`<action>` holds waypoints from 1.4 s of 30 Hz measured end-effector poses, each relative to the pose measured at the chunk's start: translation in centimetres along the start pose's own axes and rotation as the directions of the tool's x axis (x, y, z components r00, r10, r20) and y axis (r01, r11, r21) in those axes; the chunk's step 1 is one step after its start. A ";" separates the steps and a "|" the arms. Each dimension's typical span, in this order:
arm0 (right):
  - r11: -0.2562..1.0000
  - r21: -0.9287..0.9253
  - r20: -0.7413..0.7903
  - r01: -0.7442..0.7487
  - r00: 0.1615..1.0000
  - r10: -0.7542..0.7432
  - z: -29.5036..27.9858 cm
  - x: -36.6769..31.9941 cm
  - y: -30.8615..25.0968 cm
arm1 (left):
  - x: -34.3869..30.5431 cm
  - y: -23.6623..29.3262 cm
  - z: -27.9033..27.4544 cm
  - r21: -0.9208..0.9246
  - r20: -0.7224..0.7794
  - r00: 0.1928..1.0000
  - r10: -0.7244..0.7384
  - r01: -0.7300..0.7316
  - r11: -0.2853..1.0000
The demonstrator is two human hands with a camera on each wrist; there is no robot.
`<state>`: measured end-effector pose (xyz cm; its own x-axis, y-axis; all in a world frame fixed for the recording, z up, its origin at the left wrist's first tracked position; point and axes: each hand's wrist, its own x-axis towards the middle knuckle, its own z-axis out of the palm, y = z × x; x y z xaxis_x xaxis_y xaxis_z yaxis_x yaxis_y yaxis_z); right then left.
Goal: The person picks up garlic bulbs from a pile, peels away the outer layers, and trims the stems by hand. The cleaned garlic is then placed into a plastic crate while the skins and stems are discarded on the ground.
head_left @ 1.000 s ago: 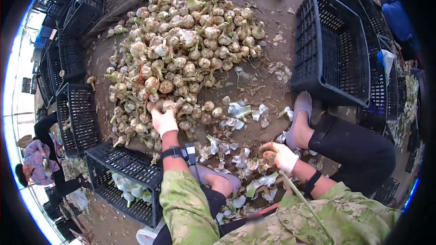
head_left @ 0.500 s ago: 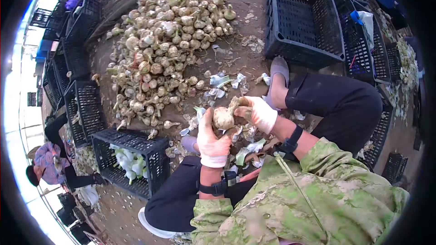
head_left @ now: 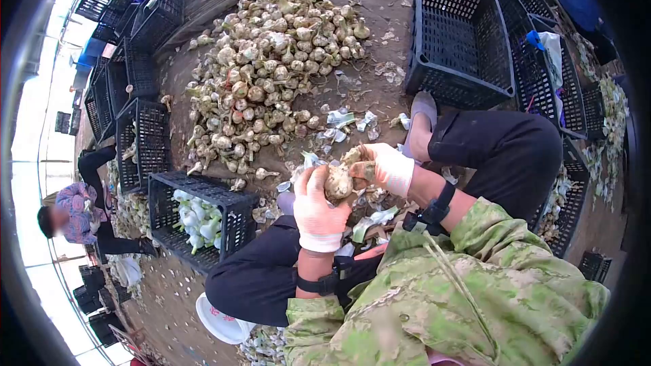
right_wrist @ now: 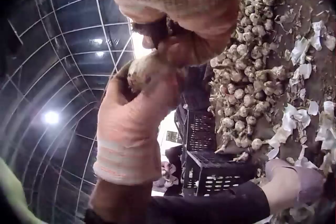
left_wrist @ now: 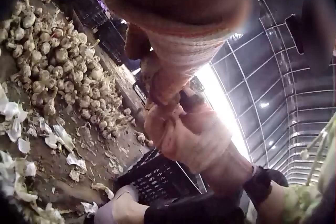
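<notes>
Both hands wear pale gloves with soiled fingers and meet in front of the body. A garlic bulb (head_left: 338,183) with brownish outer skin is held between them. My left hand (head_left: 319,211) grips the round body of the bulb, thumb and fingers around it. From the other side, my right hand (head_left: 388,168) pinches the stem end with curled fingers. In the right wrist view the bulb (right_wrist: 140,71) shows pale between the left fingers, while the right glove (right_wrist: 189,19) covers its stem. A large heap of unpeeled garlic bulbs (head_left: 271,74) lies on the ground ahead.
A black crate (head_left: 234,207) at left contains white peeled bulbs (head_left: 200,220) with green stems. Another black crate (head_left: 422,61) stands beyond the right foot. Peeled skins (head_left: 373,220) litter the ground between the feet. A seated person (head_left: 78,207) is at far left, with a white bucket (head_left: 220,318) nearer.
The left hand left the heap with a bulb and came back to the right hand, which took hold of the stem end. Over the last half second the grip stays much the same.
</notes>
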<state>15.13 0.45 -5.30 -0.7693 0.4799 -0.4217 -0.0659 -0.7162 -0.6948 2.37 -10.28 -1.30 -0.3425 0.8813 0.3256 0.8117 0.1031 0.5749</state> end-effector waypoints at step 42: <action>0.438 -0.888 -0.090 -0.137 0.988 0.128 -3.3 0.0 -1.6 | 2.0 -2.4 0.6 -0.976 0.122 0.829 -0.546 0.200 0.086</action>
<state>17.31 3.28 -6.15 -0.7113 0.4282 -0.5574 0.6412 0.0705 -0.7642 0.05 -8.51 -2.52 -0.6691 0.7307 -0.1356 -0.4608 -0.2648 0.8471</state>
